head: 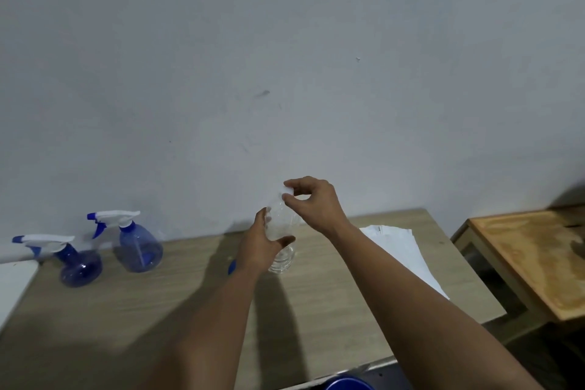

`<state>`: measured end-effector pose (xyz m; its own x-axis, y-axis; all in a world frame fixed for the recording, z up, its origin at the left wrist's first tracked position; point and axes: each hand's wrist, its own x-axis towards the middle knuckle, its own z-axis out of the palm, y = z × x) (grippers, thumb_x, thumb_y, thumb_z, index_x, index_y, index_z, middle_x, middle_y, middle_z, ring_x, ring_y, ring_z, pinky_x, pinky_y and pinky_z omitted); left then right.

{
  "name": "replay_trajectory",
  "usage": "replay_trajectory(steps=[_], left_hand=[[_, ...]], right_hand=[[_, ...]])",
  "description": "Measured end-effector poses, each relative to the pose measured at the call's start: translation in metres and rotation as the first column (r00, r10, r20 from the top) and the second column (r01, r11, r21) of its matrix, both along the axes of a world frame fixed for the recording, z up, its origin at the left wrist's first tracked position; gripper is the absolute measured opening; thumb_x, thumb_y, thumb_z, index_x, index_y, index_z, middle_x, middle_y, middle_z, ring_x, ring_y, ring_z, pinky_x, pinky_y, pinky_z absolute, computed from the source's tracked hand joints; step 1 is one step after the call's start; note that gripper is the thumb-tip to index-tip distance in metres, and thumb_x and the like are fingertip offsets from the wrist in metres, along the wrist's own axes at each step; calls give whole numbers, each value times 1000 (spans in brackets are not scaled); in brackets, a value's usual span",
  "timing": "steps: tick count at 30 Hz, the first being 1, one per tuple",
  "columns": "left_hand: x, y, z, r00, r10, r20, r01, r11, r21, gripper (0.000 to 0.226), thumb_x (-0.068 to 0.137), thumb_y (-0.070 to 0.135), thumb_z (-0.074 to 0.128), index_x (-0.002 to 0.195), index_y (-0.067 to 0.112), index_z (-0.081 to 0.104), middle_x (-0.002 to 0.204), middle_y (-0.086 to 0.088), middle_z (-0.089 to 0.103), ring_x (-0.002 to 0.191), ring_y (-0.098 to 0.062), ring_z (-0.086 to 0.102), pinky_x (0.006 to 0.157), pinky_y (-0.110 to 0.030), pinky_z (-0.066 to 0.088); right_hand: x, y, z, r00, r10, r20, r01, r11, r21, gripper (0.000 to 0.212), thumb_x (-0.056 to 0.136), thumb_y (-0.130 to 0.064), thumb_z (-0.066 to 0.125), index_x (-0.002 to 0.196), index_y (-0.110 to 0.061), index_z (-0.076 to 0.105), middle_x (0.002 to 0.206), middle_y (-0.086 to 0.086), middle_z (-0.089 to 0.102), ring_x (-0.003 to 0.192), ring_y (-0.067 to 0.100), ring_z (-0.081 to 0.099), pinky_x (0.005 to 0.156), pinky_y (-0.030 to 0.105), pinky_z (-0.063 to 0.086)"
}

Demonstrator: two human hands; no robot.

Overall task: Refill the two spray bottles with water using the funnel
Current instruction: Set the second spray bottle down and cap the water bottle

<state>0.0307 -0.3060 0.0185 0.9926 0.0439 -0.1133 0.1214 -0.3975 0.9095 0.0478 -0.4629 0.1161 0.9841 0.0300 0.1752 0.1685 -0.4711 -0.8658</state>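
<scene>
Two blue spray bottles with white trigger heads stand at the table's back left: one (80,264) nearer the left edge, the other (139,247) to its right. A clear plastic water bottle (281,231) stands upright mid-table. My left hand (264,244) grips its body. My right hand (311,203) pinches the white cap at its top. A small blue piece (232,266) shows beside my left wrist, mostly hidden; I cannot tell what it is.
The wooden table (158,304) backs onto a grey wall. White papers (402,250) lie at its right side. A blue round rim (348,383) pokes in at the bottom edge. A second wooden table (531,260) stands to the right, a white surface (14,282) to the left.
</scene>
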Motion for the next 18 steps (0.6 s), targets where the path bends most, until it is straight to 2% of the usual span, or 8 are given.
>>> replay_trajectory(steps=[5, 9, 11, 14, 16, 18], left_hand=[[0, 1, -1, 1000, -3, -9, 3, 1000, -16, 96, 59, 56, 87, 137, 47, 31, 139, 16, 53, 126, -13, 53, 106, -40, 46], [1, 2, -1, 1000, -13, -6, 13, 1000, -1, 95, 62, 51, 88, 139, 42, 33, 139, 14, 53, 127, -13, 52, 105, -38, 45], [2, 2, 0, 1000, -18, -9, 18, 1000, 10, 95, 62, 49, 88, 140, 40, 34, 138, 13, 54, 126, -14, 53, 104, -37, 46], [1, 5, -1, 1000, -22, -10, 23, 999, 23, 93, 61, 51, 88, 137, 41, 36, 137, 14, 54, 122, -14, 55, 103, -39, 48], [0, 5, -1, 1000, -25, -13, 25, 999, 23, 93, 61, 50, 88, 138, 40, 36, 138, 14, 54, 123, -14, 55, 104, -40, 47], [1, 4, 0, 999, -36, -27, 37, 999, 25, 95, 63, 49, 87, 142, 39, 34, 141, 13, 52, 126, -17, 54, 106, -43, 47]], right_hand=[[-1, -6, 0, 999, 52, 11, -51, 998, -24, 30, 87, -24, 82, 117, -26, 78, 112, -17, 76, 101, -2, 71, 89, 22, 57], [5, -8, 12, 987, 125, -102, -129, 991, -29, 39, 87, -19, 84, 125, -19, 75, 112, -11, 75, 106, 1, 71, 92, 20, 55], [12, -9, 20, 973, 150, -174, -163, 985, -63, 36, 83, -15, 87, 117, -18, 78, 105, -11, 75, 99, 2, 72, 88, 20, 54], [19, -11, 28, 953, 180, -243, -194, 980, -37, 29, 74, -9, 94, 98, -16, 80, 73, -15, 70, 69, 2, 66, 74, 19, 50], [20, -10, 27, 956, 152, -250, -163, 986, -21, 30, 68, -13, 98, 90, -12, 77, 73, -2, 70, 68, 9, 62, 70, 24, 49], [18, -4, 23, 982, 60, -181, -84, 988, -128, 41, 63, -29, 101, 84, -11, 71, 78, 4, 71, 68, 12, 60, 66, 28, 50]])
